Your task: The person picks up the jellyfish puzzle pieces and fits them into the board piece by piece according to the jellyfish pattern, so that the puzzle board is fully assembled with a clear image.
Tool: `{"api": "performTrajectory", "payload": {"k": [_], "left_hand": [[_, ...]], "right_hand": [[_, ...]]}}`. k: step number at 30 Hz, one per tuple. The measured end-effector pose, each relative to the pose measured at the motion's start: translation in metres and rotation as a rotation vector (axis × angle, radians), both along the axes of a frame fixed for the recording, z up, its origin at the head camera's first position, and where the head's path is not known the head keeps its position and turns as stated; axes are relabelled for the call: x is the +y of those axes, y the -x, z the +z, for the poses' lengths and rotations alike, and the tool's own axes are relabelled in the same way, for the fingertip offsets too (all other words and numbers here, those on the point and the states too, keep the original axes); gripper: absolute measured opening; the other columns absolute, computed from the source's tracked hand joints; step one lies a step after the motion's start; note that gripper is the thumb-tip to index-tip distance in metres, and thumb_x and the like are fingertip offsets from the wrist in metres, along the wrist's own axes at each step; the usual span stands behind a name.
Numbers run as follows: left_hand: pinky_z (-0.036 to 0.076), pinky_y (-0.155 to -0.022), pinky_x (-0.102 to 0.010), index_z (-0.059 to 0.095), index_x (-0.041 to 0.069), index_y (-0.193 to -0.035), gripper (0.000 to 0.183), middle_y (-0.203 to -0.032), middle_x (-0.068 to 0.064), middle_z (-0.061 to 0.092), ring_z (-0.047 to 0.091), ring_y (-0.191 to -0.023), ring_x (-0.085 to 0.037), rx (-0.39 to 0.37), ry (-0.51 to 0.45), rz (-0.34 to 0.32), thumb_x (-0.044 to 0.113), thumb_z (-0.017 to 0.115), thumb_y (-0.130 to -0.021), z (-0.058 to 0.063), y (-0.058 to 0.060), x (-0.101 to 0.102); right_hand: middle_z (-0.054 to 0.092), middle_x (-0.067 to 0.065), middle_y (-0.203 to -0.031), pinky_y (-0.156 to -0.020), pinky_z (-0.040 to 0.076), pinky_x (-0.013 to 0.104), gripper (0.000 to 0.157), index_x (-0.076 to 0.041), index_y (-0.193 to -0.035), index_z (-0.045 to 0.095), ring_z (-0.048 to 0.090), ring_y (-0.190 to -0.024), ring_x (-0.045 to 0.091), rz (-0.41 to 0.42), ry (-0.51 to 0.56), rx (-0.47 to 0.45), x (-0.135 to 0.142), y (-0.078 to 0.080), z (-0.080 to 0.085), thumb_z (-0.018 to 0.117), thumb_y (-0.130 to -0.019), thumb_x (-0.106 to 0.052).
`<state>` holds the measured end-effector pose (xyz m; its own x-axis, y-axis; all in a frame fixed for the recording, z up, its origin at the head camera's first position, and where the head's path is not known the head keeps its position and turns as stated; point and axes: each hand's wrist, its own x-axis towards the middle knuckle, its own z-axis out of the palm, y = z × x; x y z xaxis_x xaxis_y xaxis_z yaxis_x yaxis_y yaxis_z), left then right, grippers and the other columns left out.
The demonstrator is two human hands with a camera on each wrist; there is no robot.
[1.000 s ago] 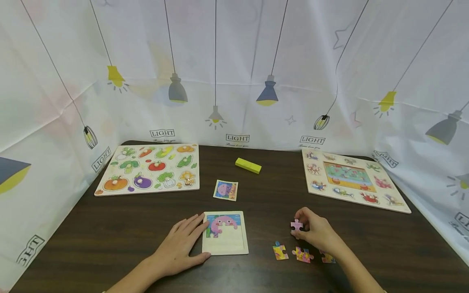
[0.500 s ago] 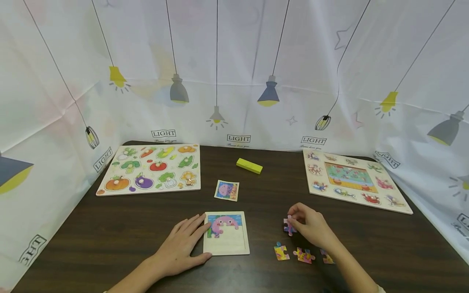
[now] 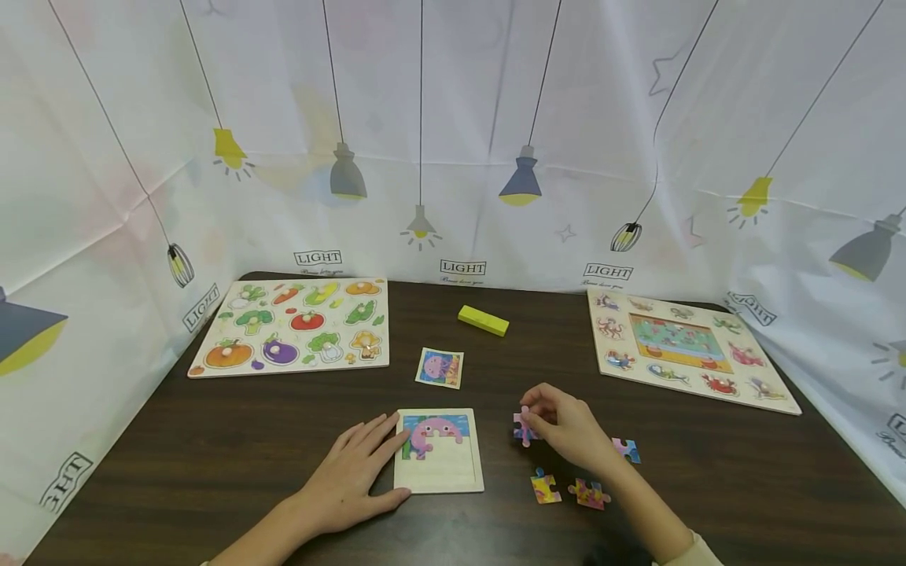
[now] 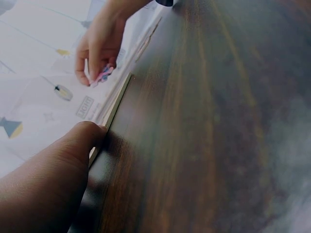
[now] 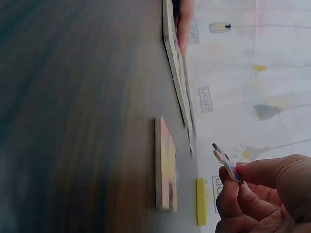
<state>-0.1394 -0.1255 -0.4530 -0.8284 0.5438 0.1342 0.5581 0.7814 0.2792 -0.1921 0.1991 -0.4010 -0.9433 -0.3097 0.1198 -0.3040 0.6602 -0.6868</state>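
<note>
Left hand (image 3: pixel 347 478), thumb apart from fingers, is bracing jigsaw tray (image 3: pixel 440 473) well in from bench's (image 3: pixel 490 385) far edge, presumably against sliding; right hand's (image 3: pixel 575 431) fingers are pinching pink-and-blue jigsaw piece (image 3: pixel 524 428).

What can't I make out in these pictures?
Head view: part of the held puzzle piece, covered by the right hand.
Head view: lettering under LIGHT on the backdrop, too small.
Right wrist view: part of the left hand, cut off by the top edge.
</note>
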Motion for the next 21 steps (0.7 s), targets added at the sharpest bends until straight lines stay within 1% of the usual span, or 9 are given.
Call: {"api": "performTrajectory", "payload": {"k": [7,13,21], "left_hand": [[0.015,-0.106,-0.047,0.03,0.02,-0.145,0.076,-0.151,-0.004,0.017,0.018,-0.136,-0.023,-0.008,-0.001,0.001,0.066,0.038,-0.086,0.001,0.0,0.0],[0.015,-0.106,-0.047,0.03,0.02,-0.145,0.075,-0.151,-0.004,0.017,0.018,-0.136,-0.022,0.002,-0.003,0.002,0.066,0.038,-0.086,0.001,0.0,0.0],[0.014,-0.107,-0.047,0.029,0.02,-0.145,0.076,-0.151,-0.004,0.017,0.018,-0.136,-0.023,-0.008,-0.006,0.003,0.066,0.038,-0.085,0.001,0.0,0.0]], "right_hand": [[0.055,-0.003,-0.073,-0.049,0.039,0.022,0.014,-0.006,-0.098,0.059,0.047,-0.057,0.009,0.086,0.033,0.009,-0.021,0.002,-0.002,0.063,-0.087,-0.012],[0.055,-0.004,-0.072,-0.049,0.039,0.021,0.012,-0.006,-0.098,0.06,0.047,-0.058,0.01,0.132,0.034,-0.012,-0.041,0.003,-0.002,0.062,-0.087,-0.011],[0.053,-0.005,-0.069,-0.048,0.037,0.02,0.009,-0.008,-0.095,0.059,0.045,-0.057,0.009,0.193,0.037,-0.015,-0.065,0.003,-0.005,0.062,-0.087,-0.011]]}}
